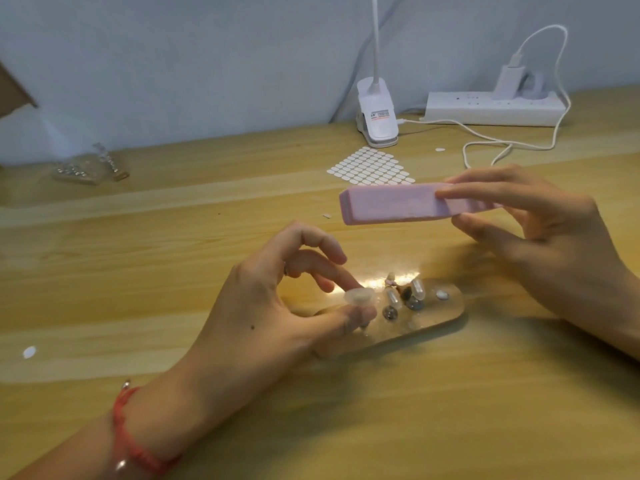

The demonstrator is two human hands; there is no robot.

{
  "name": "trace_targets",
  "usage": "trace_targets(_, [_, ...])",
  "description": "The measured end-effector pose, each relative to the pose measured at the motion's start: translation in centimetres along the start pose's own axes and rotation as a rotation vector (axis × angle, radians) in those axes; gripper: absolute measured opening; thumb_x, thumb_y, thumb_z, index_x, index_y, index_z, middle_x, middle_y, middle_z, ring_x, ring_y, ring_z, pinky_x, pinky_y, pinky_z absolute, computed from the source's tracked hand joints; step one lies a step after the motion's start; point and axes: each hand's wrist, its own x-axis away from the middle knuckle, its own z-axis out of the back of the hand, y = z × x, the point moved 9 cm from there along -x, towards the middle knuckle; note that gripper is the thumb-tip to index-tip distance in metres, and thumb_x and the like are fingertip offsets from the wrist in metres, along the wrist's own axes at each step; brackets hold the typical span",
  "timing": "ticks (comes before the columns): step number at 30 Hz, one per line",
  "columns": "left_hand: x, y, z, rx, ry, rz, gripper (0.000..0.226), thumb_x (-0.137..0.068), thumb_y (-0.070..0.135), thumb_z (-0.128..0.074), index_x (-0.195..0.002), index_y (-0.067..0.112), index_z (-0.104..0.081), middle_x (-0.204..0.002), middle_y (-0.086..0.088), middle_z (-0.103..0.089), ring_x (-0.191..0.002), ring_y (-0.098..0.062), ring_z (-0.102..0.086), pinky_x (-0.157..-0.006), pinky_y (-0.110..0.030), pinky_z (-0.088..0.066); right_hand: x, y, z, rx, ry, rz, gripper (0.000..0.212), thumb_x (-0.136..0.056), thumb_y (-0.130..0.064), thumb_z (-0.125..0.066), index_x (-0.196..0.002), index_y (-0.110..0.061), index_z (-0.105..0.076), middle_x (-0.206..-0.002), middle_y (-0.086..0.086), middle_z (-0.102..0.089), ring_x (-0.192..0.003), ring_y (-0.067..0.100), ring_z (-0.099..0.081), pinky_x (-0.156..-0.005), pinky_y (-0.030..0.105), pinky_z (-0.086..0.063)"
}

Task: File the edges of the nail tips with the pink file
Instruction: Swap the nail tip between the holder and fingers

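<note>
While the wooden table (450,410) fills most of the view, both hands hover over its middle. The right hand (554,244) grips the right end of the pink file (391,204), with fingers laid along its upper face and the thumb underneath. The file hangs level in the air, its free end pointing left. The left hand (277,306), which has a red bracelet (128,431) on its wrist, pinches one clear nail tip (358,296) between thumb and a fingertip. Its other fingers are curled above. File and pinched tip are apart, the file lying farther and higher.

A white power strip (491,109) lies far right against the wall. Left of it stands a white lamp clamp (377,112), with a sheet of white oval stickers (370,166) nearer. Just right of the left thumb, a clear oblong holder (433,320) on the table carries more nail tips (417,289) standing upright.
</note>
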Motion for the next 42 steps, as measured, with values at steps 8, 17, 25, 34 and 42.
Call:
trace_targets(8, [0.2, -1.5, -0.5, 0.131, -0.020, 0.104, 0.039, -0.060, 0.048, -0.077, -0.097, 0.038, -0.071, -0.086, 0.014, -0.072, -0.082, -0.009, -0.065, -0.074, -0.022, -0.052, 0.0, 0.2, -0.1, -0.013, -0.002, 0.006, 0.033, -0.087, -0.007, -0.066, -0.112, -0.029, -0.066, -0.118, -0.003, -0.065, -0.116, 0.018, -0.058, -0.099, 0.042, -0.047])
trace_targets(17, [0.3, -1.8, -1.5, 0.315, -0.088, 0.110, 0.017, -0.063, 0.023, -0.081, -0.075, 0.012, -0.078, -0.086, 0.004, -0.074, -0.084, -0.016, -0.068, -0.072, -0.036, -0.056, 0.0, 0.3, -0.1, -0.020, 0.003, 0.005, 0.034, -0.085, -0.009, -0.066, -0.110, -0.032, -0.066, -0.117, -0.005, -0.065, -0.115, 0.018, -0.059, -0.098, 0.042, -0.047])
trace_targets(25, [0.4, -1.6, -1.9, 0.351, -0.152, 0.073, 0.017, -0.062, 0.021, -0.082, -0.075, 0.010, -0.078, -0.088, 0.003, -0.073, -0.090, -0.016, -0.067, -0.075, -0.024, -0.056, 0.0, 0.4, -0.2, -0.013, -0.008, 0.005, 0.031, -0.086, -0.011, -0.067, -0.111, -0.030, -0.067, -0.117, -0.003, -0.066, -0.115, 0.020, -0.059, -0.097, 0.042, -0.048])
trace_targets(34, [0.5, -1.6, -2.4, 0.268, -0.224, 0.039, 0.010, -0.066, 0.033, -0.082, -0.073, 0.027, -0.078, -0.096, 0.009, -0.072, -0.094, -0.011, -0.064, -0.077, -0.025, -0.052, 0.0, 0.2, -0.3, -0.006, -0.026, -0.010, 0.029, -0.084, -0.013, -0.065, -0.109, -0.028, -0.068, -0.116, -0.002, -0.066, -0.114, 0.019, -0.060, -0.098, 0.040, -0.048])
trace_targets(42, [0.5, -1.6, -2.6, 0.254, -0.235, 0.009, 0.011, -0.069, 0.031, -0.082, -0.078, 0.024, -0.079, -0.092, 0.008, -0.073, -0.096, -0.014, -0.064, -0.078, -0.026, -0.053, 0.0, 0.0, -0.4, -0.004, -0.030, -0.008, 0.028, -0.084, -0.014, -0.065, -0.108, -0.027, -0.069, -0.115, -0.005, -0.067, -0.113, 0.018, -0.061, -0.097, 0.036, -0.048])
